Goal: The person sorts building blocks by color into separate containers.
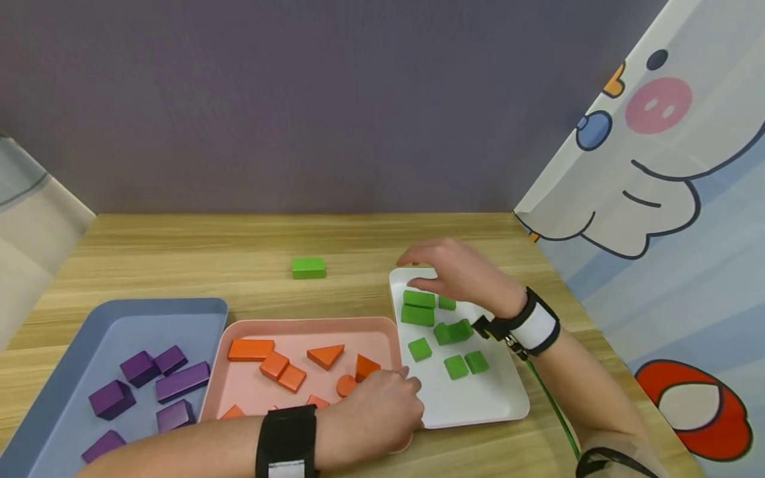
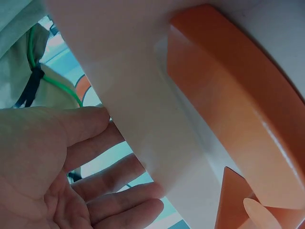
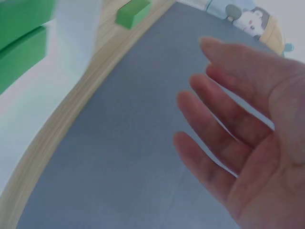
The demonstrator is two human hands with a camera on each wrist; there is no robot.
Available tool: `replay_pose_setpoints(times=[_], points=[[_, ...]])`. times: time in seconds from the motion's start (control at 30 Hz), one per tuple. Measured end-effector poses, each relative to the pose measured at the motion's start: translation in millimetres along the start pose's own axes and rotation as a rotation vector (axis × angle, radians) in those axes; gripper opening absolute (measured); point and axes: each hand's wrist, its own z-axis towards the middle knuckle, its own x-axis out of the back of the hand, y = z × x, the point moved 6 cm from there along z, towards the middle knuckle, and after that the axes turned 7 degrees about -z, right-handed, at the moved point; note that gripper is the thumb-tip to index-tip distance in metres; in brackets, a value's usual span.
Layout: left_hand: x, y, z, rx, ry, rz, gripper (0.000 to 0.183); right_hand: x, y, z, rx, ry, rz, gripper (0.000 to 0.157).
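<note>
My left hand (image 1: 379, 408) is at the right edge of the pink tray (image 1: 311, 324), beside the white tray (image 1: 472, 411). In the left wrist view its thumb and loosely bent fingers (image 2: 119, 171) lie along the rim, with nothing in the palm. Orange blocks (image 1: 251, 350) of several shapes lie in the pink tray. Above the far end of the white tray hovers my right hand (image 1: 463, 275), fingers apart and slightly bent, holding nothing. Several green blocks (image 1: 418, 315) sit in that tray. A lone green block (image 1: 308, 268) rests on the wooden table.
To the left, a blue tray (image 1: 161, 307) holds several purple blocks (image 1: 112, 399). A grey panel (image 1: 311, 106) rises behind the table (image 1: 197, 252). A wall with cartoon prints (image 1: 705, 199) stands on the right. A green cable (image 1: 552, 405) runs from the right wrist.
</note>
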Motion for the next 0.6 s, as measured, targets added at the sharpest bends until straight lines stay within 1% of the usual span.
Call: replay_pose_setpoints(times=[0.13,0.27,0.43,0.5,0.6], points=[[-0.5,0.8,0.6,0.000,0.007,0.026,0.021,0.1,-5.1,33.5,0.034,0.046,-0.006,0.033],[-0.8,2.2,0.6,0.008,0.016,0.071,0.023,-2.9,-8.2,65.9,0.047,0.046,0.010,0.034],[-1.5,0.9,1.0,0.016,-0.013,0.037,0.021,-15.2,-9.1,102.3,0.049,-0.001,0.018,0.033],[-1.8,0.4,0.9,0.019,-0.025,0.023,0.021,-24.3,-8.7,115.4,0.051,-0.029,0.031,0.033],[-1.7,0.2,0.8,0.018,-0.025,0.021,0.021,-42.5,-9.2,132.6,0.048,-0.087,0.064,0.034]])
